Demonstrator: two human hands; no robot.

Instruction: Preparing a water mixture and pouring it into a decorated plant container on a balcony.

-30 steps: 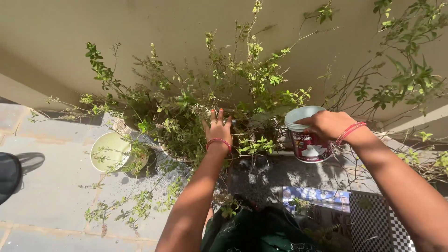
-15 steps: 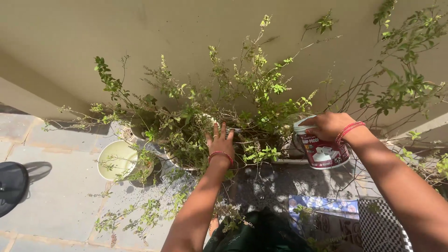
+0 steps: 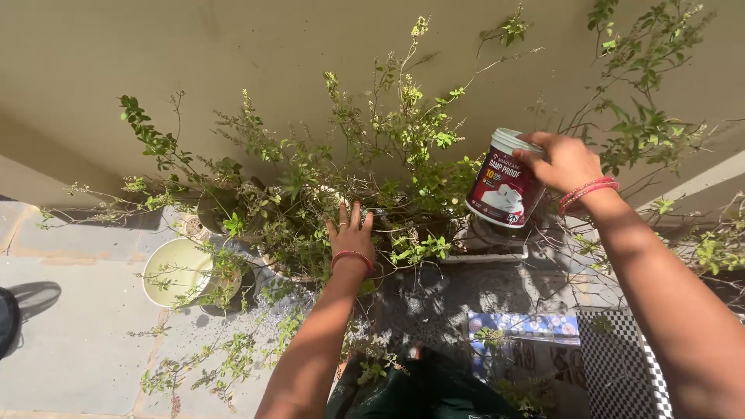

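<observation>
Holding a dark red tub point(image 3: 505, 188) with a white rim, my right hand point(image 3: 565, 161) grips it from the top right, fingers curled over the rim and side, so the tub hangs tilted above the plants, its mouth toward the wall. 2 or 3 red bangles point(image 3: 588, 191) sit on that wrist. The tub is up at the right of the bushy plant point(image 3: 372, 178), just above a pale rectangular planter point(image 3: 489, 250) at the foot of the wall, and I cannot tell whether anything is coming out of it.

My left hand point(image 3: 351, 235) is stretched forward into the leaves, fingers spread wide and flat, gripping nothing; the fingertips point(image 3: 342, 208) touch the thin green stems. A red bangle point(image 3: 354, 254) rings that wrist and a ring shows on 1 finger.

Left of my left arm a round pale pot point(image 3: 175, 269) stands on the grey paved floor point(image 3: 70, 326), partly screened by trailing sprigs, well apart from the tub. Behind everything runs the plain beige wall point(image 3: 194, 54). Low down near my right arm lies a blue patterned cloth point(image 3: 520, 326) and beside it a black-and-white checked fabric point(image 3: 621, 365). Dark green cloth point(image 3: 419, 392) fills the bottom edge between my arms.
</observation>
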